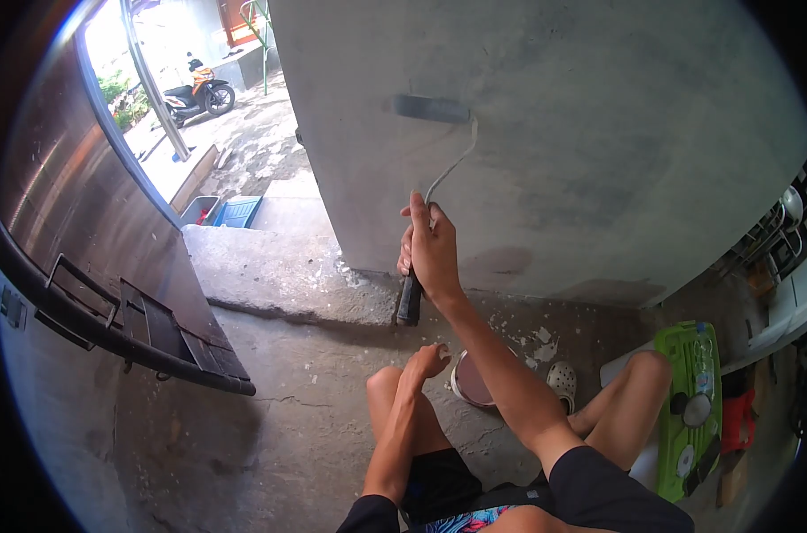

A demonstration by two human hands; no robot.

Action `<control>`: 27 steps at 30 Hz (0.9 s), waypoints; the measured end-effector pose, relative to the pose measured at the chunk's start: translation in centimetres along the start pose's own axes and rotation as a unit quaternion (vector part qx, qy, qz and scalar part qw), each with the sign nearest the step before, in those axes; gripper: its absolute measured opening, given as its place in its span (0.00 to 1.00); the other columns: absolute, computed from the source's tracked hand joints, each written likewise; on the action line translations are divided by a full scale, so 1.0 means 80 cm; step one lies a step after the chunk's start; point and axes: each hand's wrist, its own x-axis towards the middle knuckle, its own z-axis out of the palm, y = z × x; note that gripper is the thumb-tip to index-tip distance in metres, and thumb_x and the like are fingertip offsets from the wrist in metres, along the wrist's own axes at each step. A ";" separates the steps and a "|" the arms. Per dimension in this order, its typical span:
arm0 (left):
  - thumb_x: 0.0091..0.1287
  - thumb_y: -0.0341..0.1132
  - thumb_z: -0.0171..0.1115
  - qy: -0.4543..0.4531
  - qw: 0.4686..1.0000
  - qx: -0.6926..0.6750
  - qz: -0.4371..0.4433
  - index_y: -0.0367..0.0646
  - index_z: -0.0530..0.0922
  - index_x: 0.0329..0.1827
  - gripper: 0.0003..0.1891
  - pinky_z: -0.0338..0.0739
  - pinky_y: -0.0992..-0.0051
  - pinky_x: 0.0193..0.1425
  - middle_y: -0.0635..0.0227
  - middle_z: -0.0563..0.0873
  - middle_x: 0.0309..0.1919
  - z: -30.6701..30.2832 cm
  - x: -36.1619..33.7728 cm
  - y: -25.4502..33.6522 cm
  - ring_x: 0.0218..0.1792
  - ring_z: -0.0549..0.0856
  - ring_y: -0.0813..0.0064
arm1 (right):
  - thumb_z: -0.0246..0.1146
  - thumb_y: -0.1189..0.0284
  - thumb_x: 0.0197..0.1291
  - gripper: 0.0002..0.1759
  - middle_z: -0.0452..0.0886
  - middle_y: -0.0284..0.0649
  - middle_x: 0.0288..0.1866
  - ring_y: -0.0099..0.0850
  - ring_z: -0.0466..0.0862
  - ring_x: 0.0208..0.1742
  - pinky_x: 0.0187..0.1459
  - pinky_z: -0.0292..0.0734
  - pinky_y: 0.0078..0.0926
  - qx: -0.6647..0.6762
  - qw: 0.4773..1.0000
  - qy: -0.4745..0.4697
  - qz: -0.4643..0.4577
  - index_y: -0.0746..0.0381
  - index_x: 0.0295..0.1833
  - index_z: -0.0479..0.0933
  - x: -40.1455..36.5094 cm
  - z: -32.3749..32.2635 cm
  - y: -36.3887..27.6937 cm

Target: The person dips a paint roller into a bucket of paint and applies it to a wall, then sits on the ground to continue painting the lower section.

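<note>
My right hand (434, 253) is wrapped round the black handle of a paint roller (409, 302), held upright in front of the grey wall (581, 151). The roller's bent metal rod runs up to its sleeve (432, 108), which lies level at the wall and looks slightly blurred. My left hand (428, 361) is closed above my left knee, near the bucket; whether anything is inside its fingers is hidden. A round bucket (471, 382) with a pale rim and a brownish inside stands on the floor between my legs, partly covered by my right forearm.
A metal door (92, 178) stands at the left beside a raised concrete step (270, 275). Beyond it are a blue tray (238, 211) and a motorbike (199, 93). At the right lies a green crate (675, 426) with a bottle. Paint flakes (544, 346) dot the floor near my clog (562, 382).
</note>
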 end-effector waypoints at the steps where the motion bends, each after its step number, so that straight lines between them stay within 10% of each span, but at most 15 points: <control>1: 0.63 0.47 0.62 0.002 1.000 -0.004 0.003 0.54 0.79 0.59 0.22 0.78 0.56 0.57 0.52 0.85 0.52 0.003 0.004 -0.004 0.54 0.83 0.49 | 0.53 0.51 0.72 0.23 0.60 0.27 0.11 0.17 0.62 0.08 0.11 0.59 0.20 -0.002 1.000 -0.001 -0.004 0.63 0.39 0.68 0.002 0.000 -0.002; 27: 0.63 0.45 0.61 0.046 0.997 -0.035 0.051 0.44 0.76 0.57 0.22 0.76 0.51 0.54 0.45 0.83 0.49 0.047 0.067 -0.063 0.52 0.81 0.43 | 0.57 0.51 0.70 0.22 0.61 0.26 0.15 0.16 0.62 0.11 0.13 0.58 0.18 0.028 0.987 0.031 0.154 0.60 0.38 0.68 -0.045 -0.089 0.158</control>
